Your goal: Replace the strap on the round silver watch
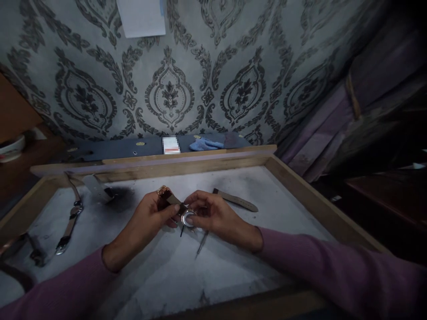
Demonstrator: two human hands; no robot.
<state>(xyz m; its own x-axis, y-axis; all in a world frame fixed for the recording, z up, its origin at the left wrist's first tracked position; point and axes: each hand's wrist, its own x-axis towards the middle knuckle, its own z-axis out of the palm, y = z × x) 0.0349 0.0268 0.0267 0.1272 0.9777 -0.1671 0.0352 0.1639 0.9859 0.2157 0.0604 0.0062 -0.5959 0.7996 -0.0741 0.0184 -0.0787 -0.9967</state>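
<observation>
My left hand pinches a brown watch strap whose gold buckle sticks up past the fingers. Round and silvery, the watch case is gripped by my right hand, thumb on its face-up side. Strap and case meet between the hands; whether they are joined I cannot tell. A thin pointed metal tool shows below my right hand, its upper end hidden. Behind that hand lies a loose strap piece with holes.
A wood-rimmed tray with a pale, stained bottom surrounds the work. On its left lie a watch, a grey strap-like piece and dark straps. Beyond the back rim are a blue cloth and a small white box.
</observation>
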